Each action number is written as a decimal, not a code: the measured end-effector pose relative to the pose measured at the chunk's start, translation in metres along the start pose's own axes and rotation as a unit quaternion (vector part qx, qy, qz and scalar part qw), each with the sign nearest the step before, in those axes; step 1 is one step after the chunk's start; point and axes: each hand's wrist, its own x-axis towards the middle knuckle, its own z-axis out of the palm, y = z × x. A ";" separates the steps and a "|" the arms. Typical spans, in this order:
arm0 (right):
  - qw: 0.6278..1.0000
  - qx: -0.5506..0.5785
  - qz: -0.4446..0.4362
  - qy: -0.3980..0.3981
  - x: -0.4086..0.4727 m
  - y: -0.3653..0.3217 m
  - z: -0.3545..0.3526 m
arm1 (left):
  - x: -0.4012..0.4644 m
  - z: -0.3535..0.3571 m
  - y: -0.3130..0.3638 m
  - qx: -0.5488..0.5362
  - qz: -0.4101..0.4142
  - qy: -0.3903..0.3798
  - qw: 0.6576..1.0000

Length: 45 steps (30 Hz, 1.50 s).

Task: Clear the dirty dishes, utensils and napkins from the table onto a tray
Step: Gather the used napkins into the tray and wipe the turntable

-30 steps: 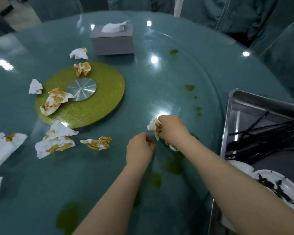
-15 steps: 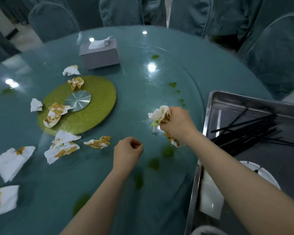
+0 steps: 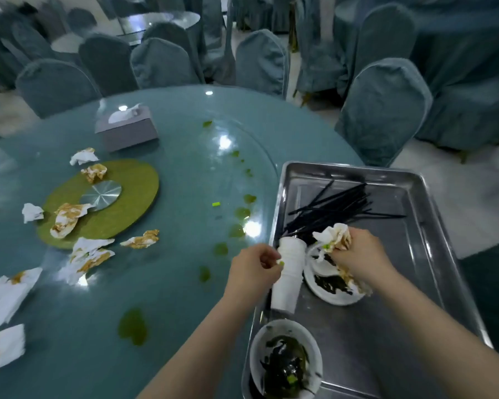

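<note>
My right hand grips a crumpled, stained napkin over a dirty white plate inside the steel tray. My left hand hovers at the tray's left rim and pinches a small green scrap, right beside a stack of white cups lying on its side. The tray also holds black chopsticks and a bowl with dark leftovers. Several soiled napkins lie on the left of the glass table.
A green turntable disc with a metal hub carries two more napkins. A grey tissue box stands at the back. Green smears dot the glass. Covered chairs ring the table; the tray overhangs its right edge.
My right hand has carried the crumpled napkin from the table's middle rightward over the tray. My left hand followed to the tray's rim. The view swung right, showing the whole tray.
</note>
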 end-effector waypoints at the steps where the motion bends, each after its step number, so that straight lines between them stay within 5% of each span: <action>1: 1.000 -0.002 0.015 0.001 -0.004 0.011 -0.001 | -0.003 0.010 0.004 0.000 0.002 -0.010 1.000; 6: 0.998 -0.021 0.047 -0.032 -0.023 0.046 0.008 | -0.013 0.055 0.016 0.007 0.003 -0.065 0.998; 15: 0.976 -0.072 -0.001 -0.207 -0.055 0.055 0.035 | -0.021 0.082 -0.005 0.099 -0.007 -0.157 0.983; 33: 0.980 -0.019 -0.028 -0.195 -0.026 -0.025 0.017 | -0.017 -0.002 -0.018 0.092 -0.015 -0.062 0.994; 45: 0.979 -0.020 -0.088 -0.184 0.043 -0.113 0.105 | 0.000 -0.093 -0.088 0.059 -0.111 0.027 0.992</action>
